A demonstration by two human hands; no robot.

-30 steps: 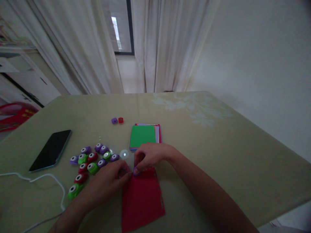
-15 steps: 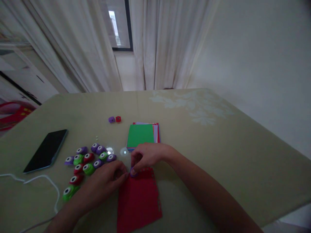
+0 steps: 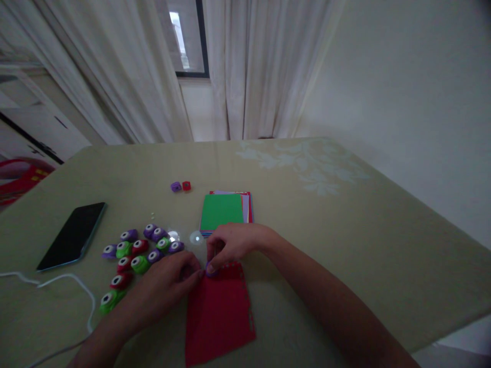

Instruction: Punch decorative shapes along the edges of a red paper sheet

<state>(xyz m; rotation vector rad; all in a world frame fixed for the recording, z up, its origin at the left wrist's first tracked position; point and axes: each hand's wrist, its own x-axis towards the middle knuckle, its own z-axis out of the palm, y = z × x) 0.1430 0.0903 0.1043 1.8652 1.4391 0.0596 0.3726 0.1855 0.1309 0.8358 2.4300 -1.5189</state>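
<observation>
A flat red paper sheet [image 3: 220, 317], perforated along two edges, has one corner at the narrowly set fingers of the left hand [image 3: 169, 278], grip unclear; beside them, the right hand [image 3: 232, 244] pinches a rounded purple punch [image 3: 210, 271].

On my table [image 3: 299, 225] I count one phone [image 3: 72, 237], one red sheet [image 3: 218, 319], thirteen loose punches [image 3: 140, 247]. Toward its far edge sit two blocks [image 3: 186, 186].

Dim, flat light, faint shadows, one bright streak [image 3: 179, 41] in the window [image 3: 194, 33].
</observation>
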